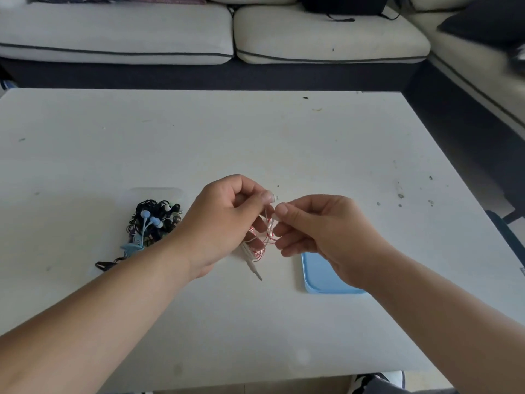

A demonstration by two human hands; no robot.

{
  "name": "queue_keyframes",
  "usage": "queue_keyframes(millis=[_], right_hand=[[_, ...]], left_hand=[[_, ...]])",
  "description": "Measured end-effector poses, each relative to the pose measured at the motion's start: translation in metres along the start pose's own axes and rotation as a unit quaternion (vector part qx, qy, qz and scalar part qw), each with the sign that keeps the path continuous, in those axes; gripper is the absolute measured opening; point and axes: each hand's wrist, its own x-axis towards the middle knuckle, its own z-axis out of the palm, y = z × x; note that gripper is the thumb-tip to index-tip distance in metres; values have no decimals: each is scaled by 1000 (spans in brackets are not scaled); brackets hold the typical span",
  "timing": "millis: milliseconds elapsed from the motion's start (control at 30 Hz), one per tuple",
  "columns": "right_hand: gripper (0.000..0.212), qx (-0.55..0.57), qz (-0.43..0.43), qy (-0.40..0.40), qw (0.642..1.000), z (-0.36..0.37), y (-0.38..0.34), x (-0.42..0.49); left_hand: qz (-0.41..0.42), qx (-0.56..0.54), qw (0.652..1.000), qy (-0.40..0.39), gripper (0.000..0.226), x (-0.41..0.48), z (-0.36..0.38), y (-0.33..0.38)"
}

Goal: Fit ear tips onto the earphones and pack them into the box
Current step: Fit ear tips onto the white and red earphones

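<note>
2 hands are held close together over the white table (255, 137), fingertips almost touching. The left hand (227, 220) is seen curled, thumb and forefinger clamped on a small white earbud (274, 198) at the top of the white earphones (264, 237). The right hand (321, 234) is closed too, and a white piece (277, 214) is pinched between its thumb and forefinger just below that bud; whether it is an ear tip or the 2nd bud cannot be told. A loose tangle of thin white-and-red cable is hung between the 2 palms, and the jack plug (255, 273) is pointed down toward the table under the left hand; contact with the surface cannot be made out.

Off to the left, a pile of dark earphones (154, 223) with 1 pale blue pair on top is seen inside a clear box (154, 191), its walls barely visible. To the right, a light blue lid (321, 280) is laid flat on the table, partly hidden under the right wrist. Behind the table, a pale sofa (142, 32) with dark piping is stretched across the back.
</note>
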Motion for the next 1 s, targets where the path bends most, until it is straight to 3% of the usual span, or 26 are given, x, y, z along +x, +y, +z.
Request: queue_keyframes(millis=[100, 300, 533, 700, 833, 1000], right_hand=[[14, 7, -4, 4, 1000, -1, 4, 3], [18, 67, 25, -8, 997, -9, 3, 1], [11, 94, 50, 0, 994, -14, 1, -4], [31, 115, 53, -3, 992, -22, 1, -8], [22, 60, 27, 11, 998, -29, 2, -14], [35, -21, 14, 79, 997, -52, -4, -13]], left_hand=[[11, 1, 1000, 4, 6, 1, 1, -5], [13, -13, 1000, 6, 21, 3, 4, -6], [9, -11, 1000, 2, 4, -1, 22, -6], [14, -17, 1000, 8, 3, -4, 36, -5], [42, 6, 999, 12, 7, -3, 49, -1], [31, 4, 999, 9, 4, 2, 61, 5]])
